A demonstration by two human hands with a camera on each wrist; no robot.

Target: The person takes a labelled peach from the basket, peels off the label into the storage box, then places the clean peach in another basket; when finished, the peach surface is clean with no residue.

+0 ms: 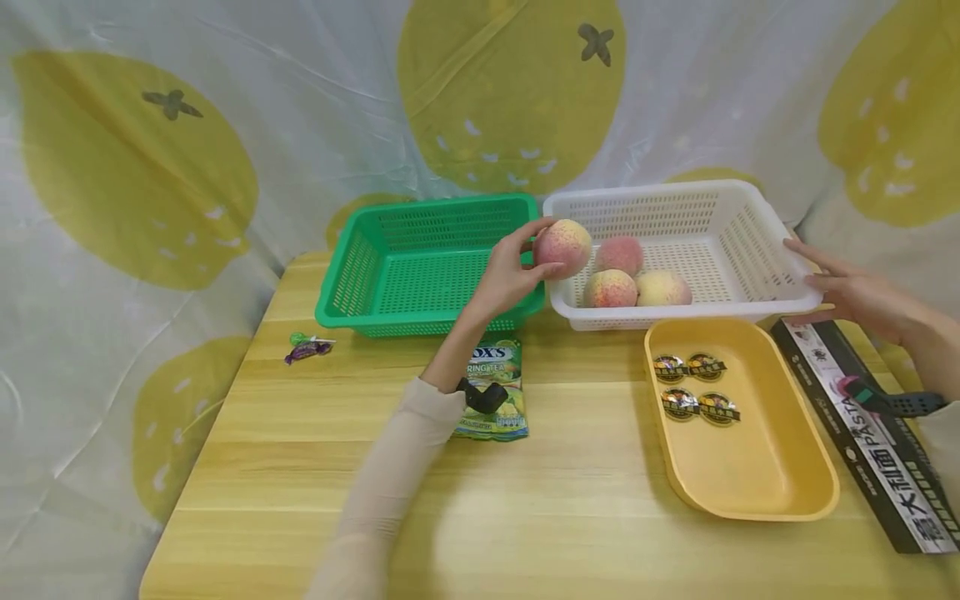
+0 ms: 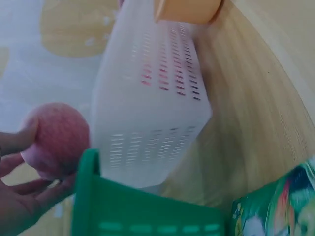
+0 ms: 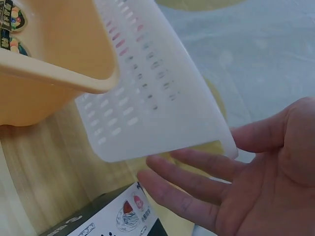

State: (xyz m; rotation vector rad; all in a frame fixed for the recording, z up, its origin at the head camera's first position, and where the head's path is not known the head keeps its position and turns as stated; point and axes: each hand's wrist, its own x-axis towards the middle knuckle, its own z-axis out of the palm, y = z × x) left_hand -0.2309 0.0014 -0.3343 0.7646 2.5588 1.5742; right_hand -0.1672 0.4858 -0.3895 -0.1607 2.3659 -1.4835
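Observation:
A pink and yellow peach (image 1: 564, 248) is gripped in my left hand (image 1: 510, 271), above where the two baskets meet. In the left wrist view the fingers and thumb curl round this peach (image 2: 58, 140). Inside the white basket (image 1: 652, 197) lie three more: a pink peach (image 1: 621, 254), a speckled peach (image 1: 611, 289) and a pale yellow peach (image 1: 664, 288). My right hand (image 1: 862, 292) is at that basket's right end, fingers extended. The right wrist view shows its thumb (image 3: 261, 133) by the basket's rim; firm contact is unclear.
To the left stands a green basket (image 1: 352, 242). An orange tray (image 1: 750, 467) holds several round black-and-gold packets (image 1: 705, 367). A black-and-white pasta box (image 1: 862, 433) lies right of it. A green candy bag (image 1: 498, 367) is under my left forearm; small wrapped candies (image 1: 309, 350) lie left.

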